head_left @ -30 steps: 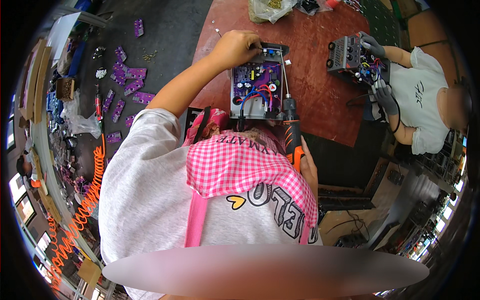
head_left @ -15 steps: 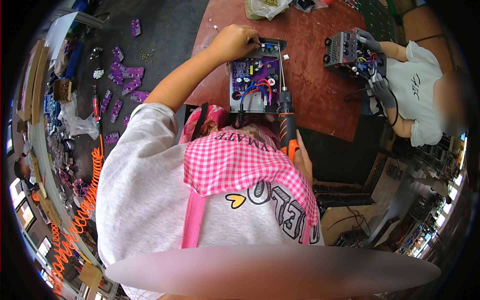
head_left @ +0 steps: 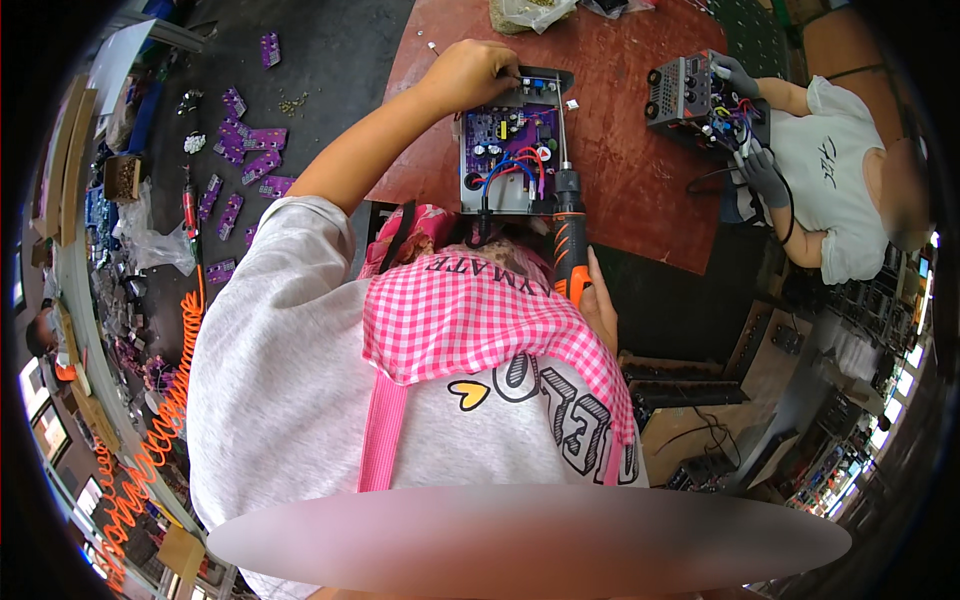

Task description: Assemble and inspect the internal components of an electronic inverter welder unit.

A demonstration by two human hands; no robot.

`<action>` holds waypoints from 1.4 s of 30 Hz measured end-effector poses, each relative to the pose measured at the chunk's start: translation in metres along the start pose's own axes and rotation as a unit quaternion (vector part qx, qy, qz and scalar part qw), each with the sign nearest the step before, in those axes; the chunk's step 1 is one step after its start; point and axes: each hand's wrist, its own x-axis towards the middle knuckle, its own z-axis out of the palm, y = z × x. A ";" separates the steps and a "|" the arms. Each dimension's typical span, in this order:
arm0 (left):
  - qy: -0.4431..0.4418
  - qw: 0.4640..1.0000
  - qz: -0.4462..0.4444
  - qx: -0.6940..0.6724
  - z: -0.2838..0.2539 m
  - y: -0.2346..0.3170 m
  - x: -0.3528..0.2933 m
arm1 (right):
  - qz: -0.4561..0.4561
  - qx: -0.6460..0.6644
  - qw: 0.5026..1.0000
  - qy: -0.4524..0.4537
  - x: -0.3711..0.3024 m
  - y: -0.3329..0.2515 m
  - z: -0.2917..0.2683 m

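An open metal electronics case [head_left: 505, 202] with a purple circuit board [head_left: 488, 125] and red and blue wires lies at the table's near edge. At its far end is a dark end panel [head_left: 565, 78]. My left hand [head_left: 468, 75] is closed with curled fingertips pinching at the panel's left end; the fingertips are partly hidden. My right hand [head_left: 600, 305] is wrapped round a black and orange power screwdriver [head_left: 571, 240], its palm mostly hidden. The long bit runs along the case's right side, and its tip reaches the panel.
Across the table [head_left: 640, 190] on the right, a gloved co-worker handles a grey device [head_left: 690, 95] with loose wires. Several purple boards [head_left: 262, 165] lie on the dark surface at left, near a red tool [head_left: 190, 205] on a coiled orange hose [head_left: 165, 430]. A plastic bag [head_left: 535, 12] sits at the far edge.
Both hands, the case and the screwdriver appear slightly farther up in the picture. My left hand stays at the panel and my right keeps its grip on the screwdriver.
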 end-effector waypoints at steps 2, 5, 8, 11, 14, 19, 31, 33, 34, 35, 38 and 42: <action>0.004 1.000 0.002 0.002 0.000 0.000 -0.001 | -0.018 0.014 1.000 -0.001 -0.001 0.000 0.001; -0.002 1.000 0.006 -0.003 0.001 -0.002 -0.001 | -0.016 0.026 1.000 0.003 -0.003 -0.003 0.003; 0.019 1.000 0.020 -0.010 0.002 -0.002 -0.003 | -0.013 0.024 1.000 -0.001 -0.006 -0.008 0.003; 0.014 1.000 0.018 -0.015 -0.001 0.000 -0.003 | -0.010 0.025 1.000 -0.002 -0.007 -0.012 0.006; 0.047 0.998 -0.035 -0.035 -0.001 0.004 0.004 | -0.018 0.023 1.000 0.011 -0.005 -0.012 0.008; -0.084 0.995 -0.042 0.034 0.011 0.008 0.026 | -0.001 0.020 1.000 0.009 -0.004 -0.012 0.005; -0.075 0.995 -0.034 0.053 0.018 0.006 0.030 | -0.007 0.028 0.999 0.013 -0.001 -0.012 0.007; -0.049 0.998 -0.015 0.043 0.018 0.006 0.030 | 0.010 0.021 1.000 0.021 0.000 -0.012 0.007; -0.077 0.995 -0.031 0.048 0.018 0.006 0.030 | -0.011 0.023 0.999 0.021 0.000 -0.011 0.007; -0.052 0.998 -0.014 0.039 0.018 0.006 0.030 | -0.016 0.033 0.999 0.015 0.001 -0.011 0.007; -0.049 0.998 -0.012 0.043 0.019 0.005 0.029 | -0.017 0.046 0.999 0.011 0.002 -0.010 0.007; -0.064 0.997 -0.011 0.030 0.015 0.004 0.030 | 0.019 0.091 0.996 0.006 0.001 -0.013 0.006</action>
